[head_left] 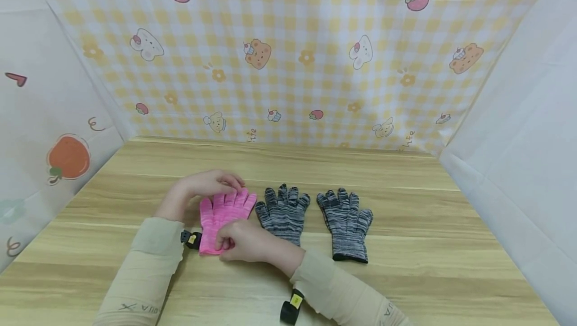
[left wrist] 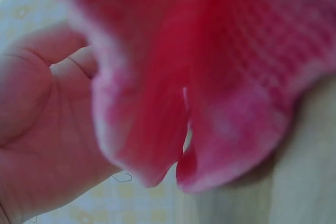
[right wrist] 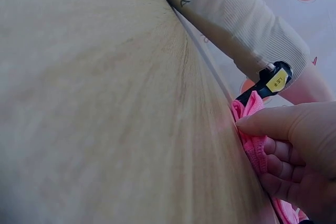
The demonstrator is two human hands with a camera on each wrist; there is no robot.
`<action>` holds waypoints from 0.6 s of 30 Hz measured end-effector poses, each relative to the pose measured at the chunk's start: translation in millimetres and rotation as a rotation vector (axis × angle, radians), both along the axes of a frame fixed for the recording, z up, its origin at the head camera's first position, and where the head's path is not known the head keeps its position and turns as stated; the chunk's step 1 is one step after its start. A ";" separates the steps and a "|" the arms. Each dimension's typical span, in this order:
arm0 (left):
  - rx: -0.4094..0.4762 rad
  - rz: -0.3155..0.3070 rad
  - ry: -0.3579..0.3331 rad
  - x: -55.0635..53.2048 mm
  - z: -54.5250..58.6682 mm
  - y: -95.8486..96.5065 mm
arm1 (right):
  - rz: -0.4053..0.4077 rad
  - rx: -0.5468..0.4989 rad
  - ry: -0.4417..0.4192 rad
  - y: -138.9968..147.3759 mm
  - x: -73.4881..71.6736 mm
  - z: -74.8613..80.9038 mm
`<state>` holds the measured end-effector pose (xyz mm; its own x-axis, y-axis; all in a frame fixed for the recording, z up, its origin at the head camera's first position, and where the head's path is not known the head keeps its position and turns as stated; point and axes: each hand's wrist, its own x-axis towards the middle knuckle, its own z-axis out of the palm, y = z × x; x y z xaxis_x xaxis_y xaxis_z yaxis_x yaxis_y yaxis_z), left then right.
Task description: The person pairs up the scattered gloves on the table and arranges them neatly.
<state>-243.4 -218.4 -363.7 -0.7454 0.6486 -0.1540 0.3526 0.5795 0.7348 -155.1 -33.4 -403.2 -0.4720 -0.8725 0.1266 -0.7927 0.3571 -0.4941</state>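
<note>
A pink knit glove [head_left: 221, 216] lies on the table with its fingers pointing away. My left hand [head_left: 215, 184] bends over its fingertips and appears to pinch them; in the left wrist view pink fabric [left wrist: 236, 103] covers the finger ends of that hand [left wrist: 47, 124]. At the cuff, my right hand [head_left: 248, 241] pinches the glove's edge between thumb and fingers. The right wrist view shows this bunched pink cuff [right wrist: 254, 145] beneath the thumb [right wrist: 268, 121]. To the right lie two grey-and-black striped gloves, one [head_left: 284, 211] partly behind my right wrist, the other [head_left: 346, 226] untouched.
The wooden tabletop [head_left: 419, 206] meets a yellow checked cloth [head_left: 288, 80] at the back and white cloths at both sides. A black strap with a yellow label [head_left: 194, 239] is on my left wrist, and another [head_left: 293, 306] on my right.
</note>
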 end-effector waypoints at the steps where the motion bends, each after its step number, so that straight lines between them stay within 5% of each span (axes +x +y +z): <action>1: -0.003 -0.011 -0.002 0.2 0.0 0.4 | 0.000 -0.001 0.000 -0.1 0.0 0.1; 18: -0.071 -0.033 -0.052 0.7 -4.2 2.4 | 0.000 0.003 0.007 0.0 0.1 -1.7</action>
